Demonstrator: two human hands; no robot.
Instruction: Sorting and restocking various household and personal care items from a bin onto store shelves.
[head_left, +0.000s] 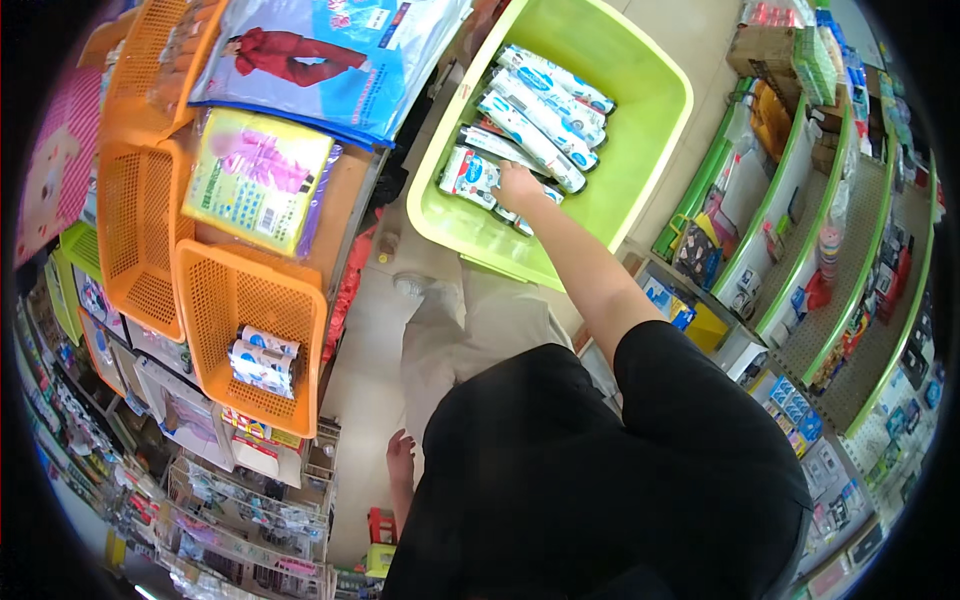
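Note:
My right hand reaches into a large lime-green plastic tub, its fingers on a short printed roll pack at the tub's near left end; whether they grip it cannot be told. Beside that hand lie several longer plastic-wrapped rolls with white and blue print, stacked side by side. My left hand hangs low by my side over the floor, fingers slightly curled, holding nothing. On the left, an orange perforated basket contains a few similar short rolls.
A packaged raincoat in a blue bag and a yellow garment packet lie on the left display. Empty orange baskets adjoin them. Green-edged shelves with goods line the right of the tiled aisle.

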